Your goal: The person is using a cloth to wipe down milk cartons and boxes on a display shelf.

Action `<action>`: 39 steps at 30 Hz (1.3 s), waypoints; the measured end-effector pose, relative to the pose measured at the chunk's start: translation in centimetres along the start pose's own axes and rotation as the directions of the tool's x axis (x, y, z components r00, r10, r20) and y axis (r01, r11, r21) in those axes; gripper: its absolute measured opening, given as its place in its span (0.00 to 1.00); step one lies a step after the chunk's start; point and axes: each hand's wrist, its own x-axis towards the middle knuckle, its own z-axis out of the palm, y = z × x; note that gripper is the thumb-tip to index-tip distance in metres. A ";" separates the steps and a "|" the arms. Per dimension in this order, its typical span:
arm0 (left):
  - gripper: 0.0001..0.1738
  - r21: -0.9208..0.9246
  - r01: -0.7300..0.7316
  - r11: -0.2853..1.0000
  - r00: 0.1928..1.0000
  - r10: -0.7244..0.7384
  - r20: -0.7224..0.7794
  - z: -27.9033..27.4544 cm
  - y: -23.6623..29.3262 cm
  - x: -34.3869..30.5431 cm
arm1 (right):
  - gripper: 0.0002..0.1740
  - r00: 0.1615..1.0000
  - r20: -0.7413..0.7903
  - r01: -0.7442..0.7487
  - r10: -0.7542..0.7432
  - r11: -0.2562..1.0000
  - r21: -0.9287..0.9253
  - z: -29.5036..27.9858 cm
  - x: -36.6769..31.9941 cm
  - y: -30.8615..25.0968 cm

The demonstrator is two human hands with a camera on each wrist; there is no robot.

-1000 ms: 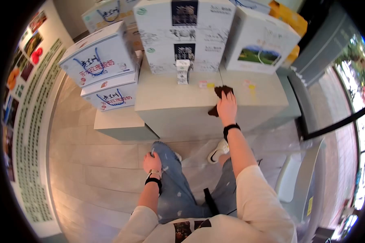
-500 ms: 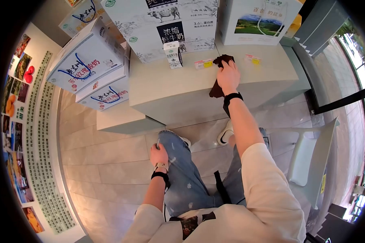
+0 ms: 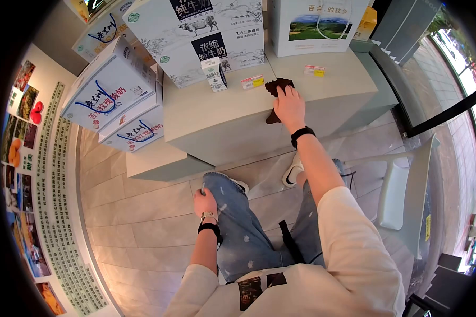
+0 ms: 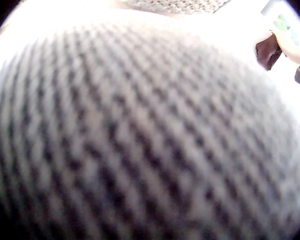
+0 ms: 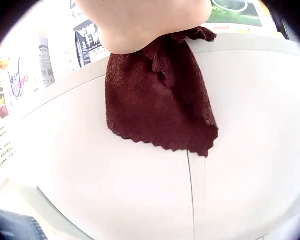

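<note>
- Right hand (image 3: 288,105), fingers flat, presses cloth (image 3: 276,84) on stand (image 3: 217,119); barely shifted, so same patch is being wiped
- Left hand (image 3: 205,201) stays on jeans (image 3: 238,232), fingers unclear

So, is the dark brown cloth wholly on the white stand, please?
No: the cloth partly hangs over the stand's front edge; the right hand presses the rest on top.

Boxes (image 3: 211,37) wall counter (image 3: 222,124) rear; carton (image 3: 214,74) left.

A dark reddish-brown cloth (image 5: 160,100) is seen against an off-white worktop (image 5: 115,190), blue jeans (image 3: 238,232) are flecked with white, and white cartons (image 3: 111,84) are marked in blue script.
</note>
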 end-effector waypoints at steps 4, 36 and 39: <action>0.26 0.037 -0.018 0.999 0.999 0.017 0.031 0.3 -0.3 0.4 | 0.12 0.993 0.106 -0.057 0.049 0.996 0.067 -0.3 2.3 1.1; 0.27 0.031 0.023 0.999 0.999 -0.024 0.039 -0.6 0.3 -0.1 | 0.12 0.989 -0.090 -0.102 0.116 0.985 0.141 1.1 2.2 2.6; 0.27 0.055 0.024 0.998 1.000 -0.025 0.013 -0.7 0.4 -0.1 | 0.15 0.995 -0.078 -0.061 0.066 0.995 0.073 1.1 0.6 2.5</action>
